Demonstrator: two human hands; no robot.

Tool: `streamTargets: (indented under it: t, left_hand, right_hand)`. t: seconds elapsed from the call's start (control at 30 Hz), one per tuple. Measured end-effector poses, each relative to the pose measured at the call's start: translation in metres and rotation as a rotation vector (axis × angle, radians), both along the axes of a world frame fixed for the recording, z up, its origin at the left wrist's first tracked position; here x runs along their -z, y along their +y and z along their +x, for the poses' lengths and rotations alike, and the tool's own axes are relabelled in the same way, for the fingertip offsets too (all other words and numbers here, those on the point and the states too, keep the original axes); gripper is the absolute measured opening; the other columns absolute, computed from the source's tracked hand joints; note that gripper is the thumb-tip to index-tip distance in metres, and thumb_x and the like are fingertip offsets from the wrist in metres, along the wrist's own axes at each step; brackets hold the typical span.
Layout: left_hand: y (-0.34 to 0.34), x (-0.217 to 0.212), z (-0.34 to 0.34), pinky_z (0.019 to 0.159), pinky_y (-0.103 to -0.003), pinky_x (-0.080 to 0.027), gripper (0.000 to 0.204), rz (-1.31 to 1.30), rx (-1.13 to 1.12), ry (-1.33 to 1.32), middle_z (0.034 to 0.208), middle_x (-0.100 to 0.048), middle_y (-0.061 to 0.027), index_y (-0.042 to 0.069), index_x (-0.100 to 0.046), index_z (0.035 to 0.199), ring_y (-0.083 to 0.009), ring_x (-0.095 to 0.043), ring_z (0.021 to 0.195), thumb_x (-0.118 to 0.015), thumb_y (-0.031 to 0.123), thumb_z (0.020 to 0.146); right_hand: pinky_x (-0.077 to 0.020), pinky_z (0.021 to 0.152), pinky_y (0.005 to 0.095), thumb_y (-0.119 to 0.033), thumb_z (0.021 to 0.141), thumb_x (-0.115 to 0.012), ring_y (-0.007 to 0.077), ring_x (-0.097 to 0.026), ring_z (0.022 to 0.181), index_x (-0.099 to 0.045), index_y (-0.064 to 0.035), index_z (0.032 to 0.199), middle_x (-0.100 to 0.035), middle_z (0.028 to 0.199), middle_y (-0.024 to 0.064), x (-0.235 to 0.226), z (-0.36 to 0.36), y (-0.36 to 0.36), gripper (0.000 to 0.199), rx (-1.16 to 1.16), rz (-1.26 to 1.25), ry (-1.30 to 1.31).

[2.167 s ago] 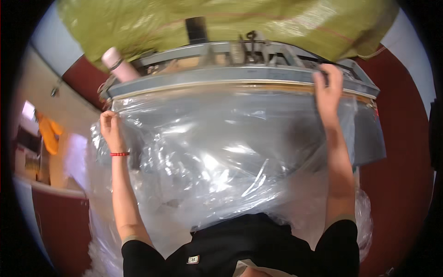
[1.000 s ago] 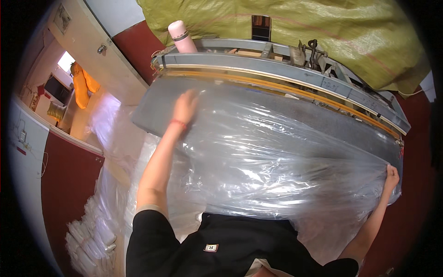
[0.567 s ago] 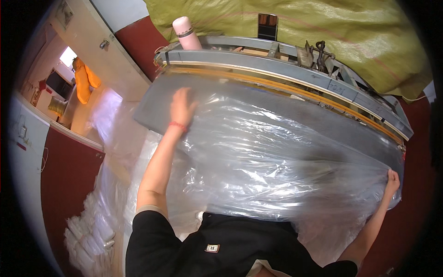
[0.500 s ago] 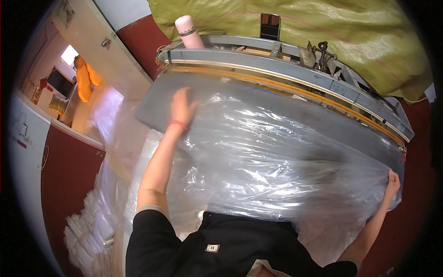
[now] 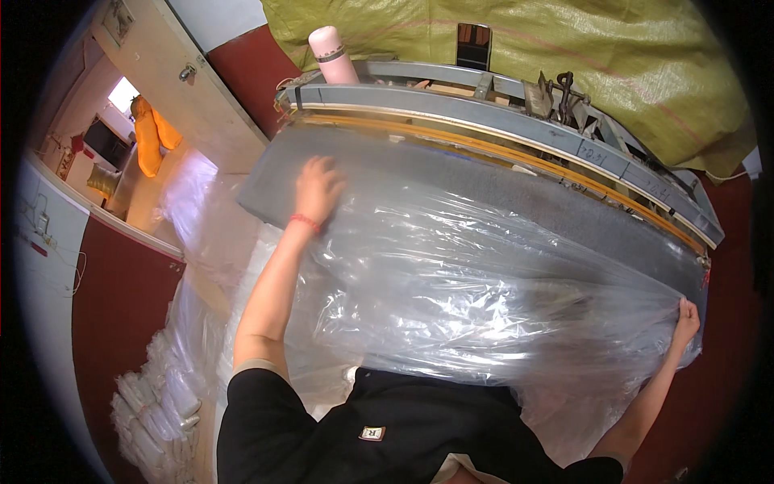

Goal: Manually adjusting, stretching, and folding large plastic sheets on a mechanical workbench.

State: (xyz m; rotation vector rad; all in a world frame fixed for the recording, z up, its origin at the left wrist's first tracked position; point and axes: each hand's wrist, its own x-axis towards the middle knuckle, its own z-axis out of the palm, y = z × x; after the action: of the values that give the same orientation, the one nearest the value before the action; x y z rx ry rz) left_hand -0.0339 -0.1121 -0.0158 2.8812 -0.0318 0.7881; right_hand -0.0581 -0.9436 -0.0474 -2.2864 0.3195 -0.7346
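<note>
A large sheet of clear plastic film lies wrinkled and shiny over the grey tabletop and hangs over its near edge against me. At the sheet's far right corner, my right hand is closed in a pinch on the film. My left hand, a red band at its wrist, is over the left part of the tabletop by the film's upper left edge. Its fingers look apart and loosely bent, a little blurred, with nothing visible gripped in them.
Behind the tabletop runs a long grey metal bar frame with a yellow strip. A pink bottle, a phone and a metal clamp are along the back. Bundled plastic bags lie at lower left, near an open door.
My left hand has shifted slightly down toward me, its fingers more bent, and the film's upper left edge has come down with it. My right hand keeps its pinch in place.
</note>
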Motion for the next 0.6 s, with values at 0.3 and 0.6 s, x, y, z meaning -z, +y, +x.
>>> streamTargets:
  t: [0.3,0.6]
  left_hand:
    - [-0.017,0.005,0.02,0.071,-0.035,-0.042,0.02,-0.165,-0.379,-0.036,0.078,-0.057,-0.006,0.005,-0.06,0.067,-0.0238,-0.052,0.086,-0.067,0.023,0.067]
    - [-0.016,0.032,0.061,0.055,-0.03,-0.043,0.014,-0.49,-0.222,-0.343,0.059,-0.052,-0.0078,0.003,-0.05,0.076,-0.0181,-0.052,0.057,-0.048,0.014,0.082]
  right_hand:
    - [-0.0349,0.063,0.017,-0.021,0.081,-0.059,0.0044,-0.042,0.066,-0.058,-0.0003,0.076,-0.05,0.068,-0.0052,0.01,0.007,-0.016,0.021,0.007,0.012,-0.001]
    - [-0.0378,0.061,0.0186,-0.024,0.082,-0.057,0.0063,-0.045,0.064,-0.061,-0.0018,0.081,-0.052,0.07,-0.0028,0.001,0.023,0.0,0.022,0.132,0.109,-0.139]
